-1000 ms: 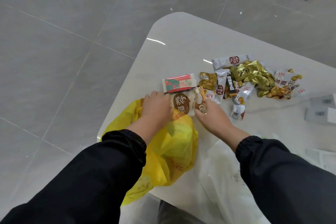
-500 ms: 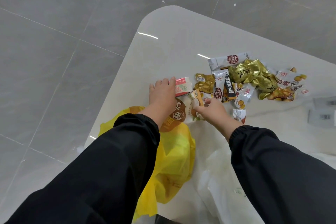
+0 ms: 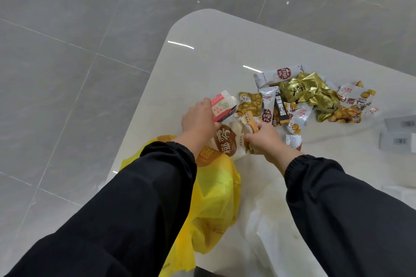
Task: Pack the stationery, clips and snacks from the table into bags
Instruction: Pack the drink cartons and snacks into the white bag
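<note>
We are filling the yellow bag (image 3: 213, 198). Our left hand (image 3: 198, 119) curls round the pink box (image 3: 221, 108) near the bag's mouth. Our right hand (image 3: 264, 140) seems to pinch a small orange packet (image 3: 249, 122). Next, we drop both in.

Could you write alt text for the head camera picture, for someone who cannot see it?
A person in black sleeves grips a pink carton with the left hand and pinches a small snack packet with the right hand, beside a yellow bag on a white table. More snack packets lie piled beyond.
</note>
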Demonstrator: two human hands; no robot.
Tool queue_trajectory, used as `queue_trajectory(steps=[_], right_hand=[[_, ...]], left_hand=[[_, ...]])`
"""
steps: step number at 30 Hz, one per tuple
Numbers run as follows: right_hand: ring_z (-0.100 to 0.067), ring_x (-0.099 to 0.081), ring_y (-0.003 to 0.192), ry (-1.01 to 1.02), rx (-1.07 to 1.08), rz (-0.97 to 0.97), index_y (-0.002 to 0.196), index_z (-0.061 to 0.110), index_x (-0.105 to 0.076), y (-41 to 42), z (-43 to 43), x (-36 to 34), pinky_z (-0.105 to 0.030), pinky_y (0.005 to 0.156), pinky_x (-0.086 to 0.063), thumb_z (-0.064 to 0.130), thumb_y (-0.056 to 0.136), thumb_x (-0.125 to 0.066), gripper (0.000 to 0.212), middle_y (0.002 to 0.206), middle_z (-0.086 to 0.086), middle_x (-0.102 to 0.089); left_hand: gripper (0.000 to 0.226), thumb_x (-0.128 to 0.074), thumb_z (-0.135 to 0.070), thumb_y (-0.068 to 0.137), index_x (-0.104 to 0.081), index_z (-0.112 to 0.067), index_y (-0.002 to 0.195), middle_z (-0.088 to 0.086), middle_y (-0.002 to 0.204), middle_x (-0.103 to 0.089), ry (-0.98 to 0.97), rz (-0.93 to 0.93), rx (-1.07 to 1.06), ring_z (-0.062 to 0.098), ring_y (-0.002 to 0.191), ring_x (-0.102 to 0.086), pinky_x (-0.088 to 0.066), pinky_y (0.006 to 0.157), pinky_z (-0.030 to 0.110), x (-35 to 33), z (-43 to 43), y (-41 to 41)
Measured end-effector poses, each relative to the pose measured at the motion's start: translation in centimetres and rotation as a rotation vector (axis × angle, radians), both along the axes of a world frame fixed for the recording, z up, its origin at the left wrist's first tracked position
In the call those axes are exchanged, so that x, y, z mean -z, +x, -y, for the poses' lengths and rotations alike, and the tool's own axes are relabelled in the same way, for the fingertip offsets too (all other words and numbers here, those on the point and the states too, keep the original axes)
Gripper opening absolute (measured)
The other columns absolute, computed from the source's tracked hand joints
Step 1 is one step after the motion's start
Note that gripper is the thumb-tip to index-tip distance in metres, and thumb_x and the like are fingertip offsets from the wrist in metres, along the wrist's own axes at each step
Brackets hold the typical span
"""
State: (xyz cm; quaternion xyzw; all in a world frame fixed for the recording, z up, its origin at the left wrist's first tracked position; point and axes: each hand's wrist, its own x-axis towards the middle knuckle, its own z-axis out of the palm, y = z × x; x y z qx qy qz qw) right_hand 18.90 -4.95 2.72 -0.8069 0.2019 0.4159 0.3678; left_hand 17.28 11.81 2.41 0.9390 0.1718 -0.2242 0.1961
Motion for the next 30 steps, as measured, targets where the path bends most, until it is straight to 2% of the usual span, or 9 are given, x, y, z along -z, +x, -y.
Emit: queue_trajectory(steps=[3, 5, 7, 10, 13, 17, 22, 26, 30], right_hand=[[-0.027, -0.062, 0.09, 0.005, 0.02, 0.027, 0.106, 0.007, -0.057, 0.5, 1.9, -1.3, -0.039, 0.073, -0.057, 0.004, 0.085, -0.061, 0.021, 0.099, -0.012, -0.062], [-0.027, -0.062, 0.088, -0.005, 0.057, 0.088, 0.103, 0.006, -0.057, 0.8, 3.2, -2.1, -0.041, 0.072, -0.057, 0.004, 0.084, -0.059, 0.019, 0.097, -0.012, -0.061], [-0.028, -0.061, 0.081, 0.004, 0.119, 0.146, 0.096, 0.004, -0.06, 0.9, 4.8, -3.5, -0.043, 0.073, -0.056, 0.005, 0.086, -0.057, 0.011, 0.089, -0.013, -0.062], [-0.022, -0.055, 0.065, 0.042, 0.212, 0.177, 0.08, 0.007, -0.06, 0.6, 7.8, -5.6, -0.032, 0.059, -0.052, -0.003, 0.081, -0.056, 0.011, 0.075, -0.01, -0.058], [-0.021, -0.054, 0.062, 0.074, 0.266, 0.209, 0.083, 0.005, -0.06, 0.3, 11.1, -7.7, -0.028, 0.056, -0.049, -0.008, 0.079, -0.056, 0.014, 0.074, -0.011, -0.057], [-0.024, -0.058, 0.071, 0.114, 0.351, 0.257, 0.081, 0.007, -0.06, -1.1, 16.6, -9.5, -0.032, 0.062, -0.053, -0.006, 0.082, -0.056, 0.014, 0.081, -0.014, -0.06], [-0.022, -0.058, 0.068, 0.097, 0.381, 0.321, 0.076, 0.008, -0.059, -4.0, 23.6, -10.9, -0.027, 0.056, -0.049, -0.006, 0.083, -0.056, 0.016, 0.077, -0.009, -0.061], [-0.024, -0.061, 0.073, 0.079, 0.395, 0.36, 0.08, 0.006, -0.062, -6.3, 28.3, -11.8, -0.04, 0.072, -0.056, -0.002, 0.084, -0.056, 0.01, 0.079, -0.009, -0.064], [-0.024, -0.065, 0.08, 0.046, 0.455, 0.421, 0.085, 0.011, -0.062, -8.4, 31.9, -12.3, -0.04, 0.077, -0.057, 0.007, 0.089, -0.054, 0.009, 0.086, -0.007, -0.066]], left_hand=[[0.051, -0.072, -0.041, 0.079, -0.044, -0.017, 0.115, 0.002, 0.107, -0.057, -0.071, -0.008, -0.06, 0.023, 0.094, -0.058, -0.05, 0.07, 0.036, -1.4, 1.4, 0.3], [0.052, -0.07, -0.045, 0.08, -0.044, -0.018, 0.115, 0.001, 0.106, -0.057, -0.124, 0.017, -0.103, 0.022, 0.093, -0.059, -0.048, 0.066, 0.033, -2.3, 2.4, 0.4], [0.051, -0.068, -0.048, 0.081, -0.044, -0.02, 0.116, -0.001, 0.106, -0.058, -0.173, 0.037, -0.139, 0.02, 0.092, -0.059, -0.049, 0.067, 0.033, -3.6, 3.9, 0.3], [0.052, -0.064, -0.053, 0.082, -0.044, -0.02, 0.117, -0.003, 0.105, -0.058, -0.204, 0.059, -0.146, 0.019, 0.089, -0.058, -0.05, 0.068, 0.033, -5.8, 6.4, 0.2], [0.053, -0.062, -0.055, 0.083, -0.044, -0.019, 0.118, -0.004, 0.104, -0.057, -0.232, 0.121, -0.142, 0.018, 0.088, -0.056, -0.046, 0.069, 0.032, -8.1, 9.6, -0.3], [0.052, -0.061, -0.057, 0.083, -0.045, -0.019, 0.115, -0.005, 0.098, -0.055, -0.292, 0.189, -0.2, 0.018, 0.085, -0.054, -0.047, 0.073, 0.032, -10.8, 15.5, -2.2], [0.049, -0.061, -0.056, 0.083, -0.045, -0.021, 0.113, -0.009, 0.093, -0.054, -0.309, 0.217, -0.245, 0.016, 0.083, -0.056, -0.048, 0.07, 0.032, -12.7, 23.0, -6.0], [0.045, -0.062, -0.051, 0.084, -0.045, -0.022, 0.114, -0.008, 0.095, -0.056, -0.394, 0.213, -0.33, 0.016, 0.083, -0.056, -0.042, 0.068, 0.028, -13.7, 28.1, -9.2], [0.039, -0.063, -0.043, 0.085, -0.044, -0.023, 0.113, -0.01, 0.094, -0.057, -0.58, 0.167, -0.485, 0.014, 0.085, -0.059, -0.045, 0.067, 0.026, -13.7, 33.8, -12.3]])
